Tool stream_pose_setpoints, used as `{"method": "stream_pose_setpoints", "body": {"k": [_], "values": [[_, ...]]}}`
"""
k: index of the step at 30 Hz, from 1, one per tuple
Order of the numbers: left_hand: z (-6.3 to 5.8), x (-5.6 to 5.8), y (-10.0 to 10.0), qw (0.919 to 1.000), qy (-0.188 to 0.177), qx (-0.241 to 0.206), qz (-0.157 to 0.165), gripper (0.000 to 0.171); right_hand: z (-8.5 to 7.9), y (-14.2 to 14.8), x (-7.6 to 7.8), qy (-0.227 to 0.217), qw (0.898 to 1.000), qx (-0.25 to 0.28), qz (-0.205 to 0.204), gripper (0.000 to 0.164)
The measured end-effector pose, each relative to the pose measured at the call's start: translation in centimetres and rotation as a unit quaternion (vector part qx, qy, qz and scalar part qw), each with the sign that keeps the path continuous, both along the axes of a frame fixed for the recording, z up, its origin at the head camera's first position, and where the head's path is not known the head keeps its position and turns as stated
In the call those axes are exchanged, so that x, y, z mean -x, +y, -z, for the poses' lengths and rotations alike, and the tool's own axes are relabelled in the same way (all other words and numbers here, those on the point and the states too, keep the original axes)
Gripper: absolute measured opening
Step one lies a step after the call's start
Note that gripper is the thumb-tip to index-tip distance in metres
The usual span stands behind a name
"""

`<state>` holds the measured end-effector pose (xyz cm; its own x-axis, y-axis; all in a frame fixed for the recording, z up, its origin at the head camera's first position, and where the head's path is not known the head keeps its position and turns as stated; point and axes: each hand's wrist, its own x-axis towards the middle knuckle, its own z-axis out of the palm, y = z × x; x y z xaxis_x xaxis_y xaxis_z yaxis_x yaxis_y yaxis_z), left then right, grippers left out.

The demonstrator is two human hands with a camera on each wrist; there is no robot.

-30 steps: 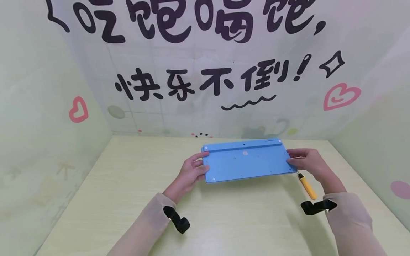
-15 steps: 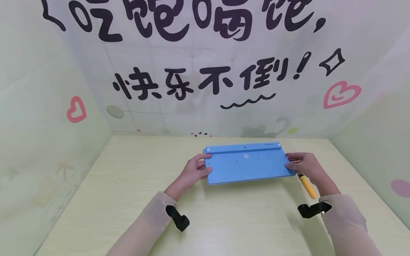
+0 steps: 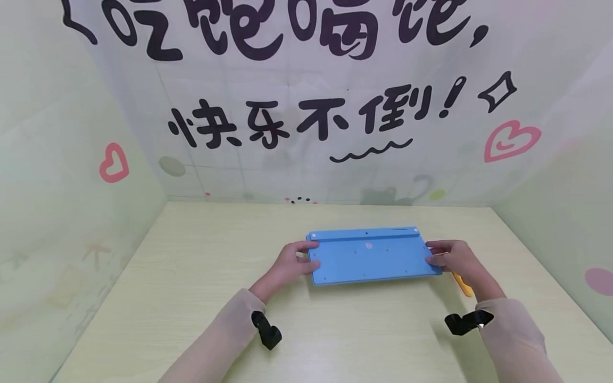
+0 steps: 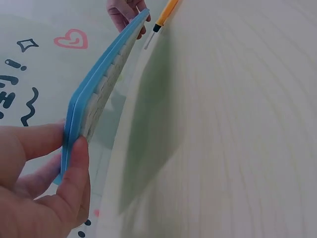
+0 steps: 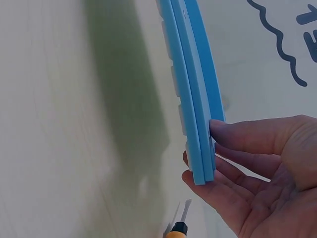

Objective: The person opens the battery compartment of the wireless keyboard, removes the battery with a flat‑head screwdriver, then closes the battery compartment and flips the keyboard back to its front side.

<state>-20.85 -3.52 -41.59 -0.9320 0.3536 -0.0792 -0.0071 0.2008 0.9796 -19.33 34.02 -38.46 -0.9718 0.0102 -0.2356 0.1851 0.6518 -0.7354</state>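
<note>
A blue keyboard (image 3: 371,258) is held up above the table, its flat underside with small screw holes turned toward me in the head view. Pale keys (image 4: 101,96) show on its other face in the left wrist view. My left hand (image 3: 289,263) grips one short end between thumb and fingers. At the opposite end my right hand (image 3: 455,258) pinches the edge, thumb on the underside and fingers on the key side. Just beyond that hand lies a screwdriver (image 3: 463,285) with an orange handle, partly hidden by the hand; its metal shaft shows in the right wrist view.
The pale wooden table (image 3: 201,255) carries the keyboard's shadow. A printed backdrop (image 3: 268,175) with black lettering stands at the table's back edge, and side panels enclose it left and right. Each sleeve bears a black wrist mount (image 3: 266,330).
Both hands have lowered the keyboard toward the table, and it has shifted slightly toward me. The right hand now covers more of the screwdriver. The grip stays the same.
</note>
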Motion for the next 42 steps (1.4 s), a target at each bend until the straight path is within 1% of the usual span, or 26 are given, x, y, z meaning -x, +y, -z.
{"method": "stream_pose_setpoints", "body": {"k": [3,10,14,17,19,25,29,37,42], "values": [[0.3,0.0,0.1,0.9999,0.001,0.012,0.003,0.046,0.5,0.2,-0.1,-0.002,1.0,0.006,0.001,0.054],[0.7,0.2,0.2,0.9993,-0.012,0.035,-0.002,0.045,1.4,0.1,-0.5,0.0,1.0,0.025,0.003,0.054],[0.9,0.2,-0.1,0.998,-0.016,0.059,-0.015,0.043,1.8,-0.2,-0.4,0.001,1.0,0.027,0.005,0.055],[1.3,0.2,-0.2,0.996,-0.01,0.086,-0.022,0.041,1.9,-0.4,-0.4,0.0,1.0,0.024,0.007,0.055],[1.4,0.2,-0.2,0.9952,-0.008,0.095,-0.022,0.041,2.0,-0.5,-0.5,0.001,1.0,0.022,0.009,0.055],[1.5,-0.1,0.0,0.9951,-0.02,0.096,-0.014,0.041,2.1,-0.5,-0.6,-0.001,1.0,0.012,0.008,0.055],[1.4,-0.1,0.1,0.9934,-0.02,0.112,-0.014,0.04,2.1,-0.5,-0.6,0.0,1.0,0.002,0.005,0.055],[1.6,-0.1,0.2,0.9898,0.002,0.142,-0.007,0.041,2.3,-0.6,-1.0,-0.003,1.0,0.007,0.011,0.053],[1.7,-0.2,0.3,0.9886,0.006,0.15,-0.008,0.041,2.6,-0.6,-1.0,-0.003,1.0,0.004,0.012,0.052]]}}
